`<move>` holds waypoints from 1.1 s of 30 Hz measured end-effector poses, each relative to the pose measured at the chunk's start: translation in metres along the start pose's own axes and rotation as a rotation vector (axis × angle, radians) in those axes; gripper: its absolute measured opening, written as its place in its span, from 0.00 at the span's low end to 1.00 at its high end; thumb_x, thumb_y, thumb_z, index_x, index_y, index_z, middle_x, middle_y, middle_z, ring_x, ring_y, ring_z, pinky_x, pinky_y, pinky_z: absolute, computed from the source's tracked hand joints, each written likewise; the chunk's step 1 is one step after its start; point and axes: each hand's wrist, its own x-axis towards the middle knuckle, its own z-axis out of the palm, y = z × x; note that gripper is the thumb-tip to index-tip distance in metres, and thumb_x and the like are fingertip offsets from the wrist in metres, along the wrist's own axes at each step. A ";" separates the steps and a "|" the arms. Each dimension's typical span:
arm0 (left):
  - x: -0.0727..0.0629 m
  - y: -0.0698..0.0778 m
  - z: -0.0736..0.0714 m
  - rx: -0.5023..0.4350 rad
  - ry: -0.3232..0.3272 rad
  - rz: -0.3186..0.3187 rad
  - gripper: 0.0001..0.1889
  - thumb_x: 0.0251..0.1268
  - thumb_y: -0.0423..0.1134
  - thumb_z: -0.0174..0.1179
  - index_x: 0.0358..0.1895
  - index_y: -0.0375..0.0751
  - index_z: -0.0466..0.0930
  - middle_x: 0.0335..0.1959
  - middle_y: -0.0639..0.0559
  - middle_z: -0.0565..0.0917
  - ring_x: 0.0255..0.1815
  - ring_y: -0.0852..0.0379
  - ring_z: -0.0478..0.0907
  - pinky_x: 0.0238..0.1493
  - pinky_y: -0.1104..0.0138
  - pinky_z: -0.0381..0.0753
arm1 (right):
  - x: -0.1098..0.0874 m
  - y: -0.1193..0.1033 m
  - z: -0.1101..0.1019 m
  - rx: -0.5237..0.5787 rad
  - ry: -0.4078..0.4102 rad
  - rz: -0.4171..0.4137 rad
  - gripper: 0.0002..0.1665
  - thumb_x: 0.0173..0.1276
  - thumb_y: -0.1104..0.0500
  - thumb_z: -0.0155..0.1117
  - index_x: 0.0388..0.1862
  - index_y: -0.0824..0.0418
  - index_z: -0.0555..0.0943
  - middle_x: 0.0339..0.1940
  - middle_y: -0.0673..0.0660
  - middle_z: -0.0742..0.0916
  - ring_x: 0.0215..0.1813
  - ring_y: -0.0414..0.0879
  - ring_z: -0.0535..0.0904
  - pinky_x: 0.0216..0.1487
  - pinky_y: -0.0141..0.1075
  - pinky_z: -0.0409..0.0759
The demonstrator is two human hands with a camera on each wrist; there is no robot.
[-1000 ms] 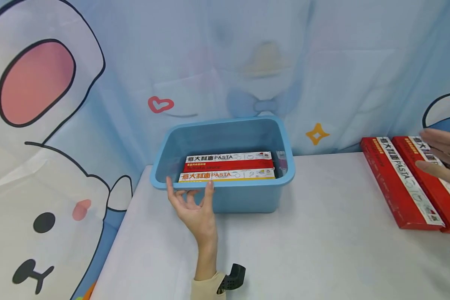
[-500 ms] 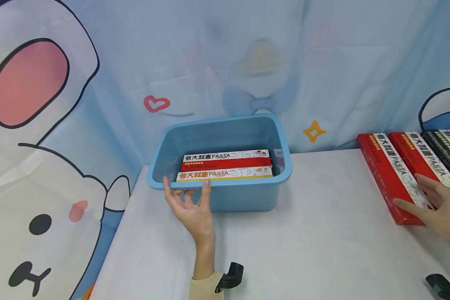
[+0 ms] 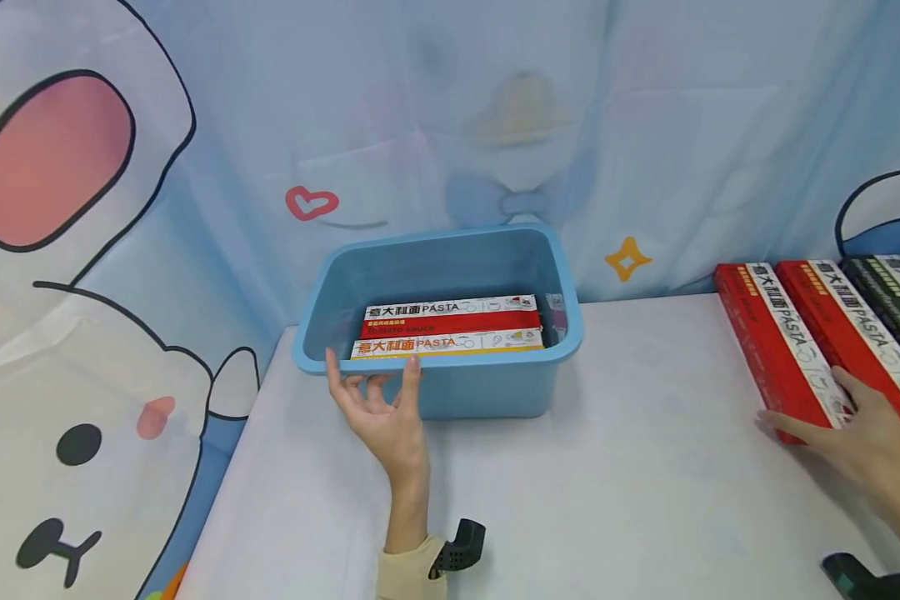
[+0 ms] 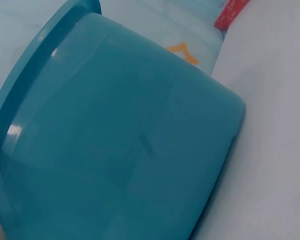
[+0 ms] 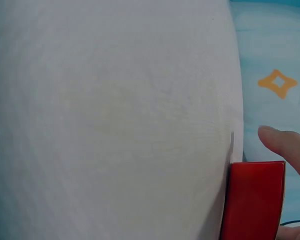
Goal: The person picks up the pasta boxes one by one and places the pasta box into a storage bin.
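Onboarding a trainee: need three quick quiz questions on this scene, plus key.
1. Which hand touches the light-blue rectangular plastic bin? A) left hand B) right hand C) neither
2. True or false: the flat dark cardboard box with a white stripe lies inside the bin.
3. How many flat red cardboard boxes show outside the bin in the head view?
Key: 1. A; 2. False; 3. Two.

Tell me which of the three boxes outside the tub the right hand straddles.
The leftmost red box, nearest the tub: the right hand spans its near end. The other red box and the dark box lie farther right.
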 end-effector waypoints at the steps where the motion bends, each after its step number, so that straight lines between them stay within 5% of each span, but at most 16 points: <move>1: 0.000 0.000 0.000 0.001 0.002 0.000 0.53 0.61 0.22 0.71 0.85 0.40 0.46 0.49 0.47 0.68 0.48 0.52 0.77 0.46 0.58 0.91 | 0.000 0.000 0.001 0.000 -0.001 0.002 0.70 0.64 0.52 0.76 0.84 0.71 0.35 0.73 0.84 0.52 0.71 0.81 0.51 0.58 0.77 0.71; 12: 0.000 0.001 0.001 -0.018 0.001 -0.002 0.54 0.60 0.23 0.71 0.85 0.39 0.46 0.49 0.49 0.67 0.47 0.55 0.75 0.46 0.57 0.91 | -0.004 -0.004 0.010 0.005 0.044 -0.025 0.71 0.63 0.50 0.77 0.83 0.73 0.36 0.76 0.83 0.54 0.73 0.80 0.52 0.64 0.78 0.66; 20: 0.000 0.000 0.002 -0.029 0.004 -0.006 0.54 0.60 0.22 0.71 0.85 0.38 0.46 0.48 0.49 0.66 0.46 0.55 0.75 0.45 0.58 0.91 | -0.009 -0.005 0.010 0.015 0.101 -0.020 0.63 0.66 0.59 0.73 0.84 0.72 0.39 0.78 0.82 0.55 0.76 0.80 0.51 0.68 0.76 0.65; 28: 0.000 0.000 0.002 -0.027 0.000 -0.004 0.54 0.60 0.22 0.71 0.85 0.38 0.46 0.49 0.49 0.66 0.47 0.54 0.75 0.45 0.58 0.91 | -0.021 -0.008 0.003 0.046 0.107 0.064 0.62 0.68 0.60 0.69 0.85 0.63 0.36 0.79 0.82 0.51 0.79 0.79 0.46 0.65 0.75 0.68; 33: 0.000 -0.001 0.001 -0.019 0.000 0.001 0.53 0.60 0.22 0.71 0.84 0.38 0.47 0.48 0.49 0.66 0.47 0.54 0.75 0.45 0.58 0.91 | -0.033 -0.008 -0.005 -0.038 0.043 0.173 0.68 0.66 0.54 0.72 0.86 0.57 0.32 0.80 0.80 0.47 0.80 0.79 0.41 0.65 0.76 0.67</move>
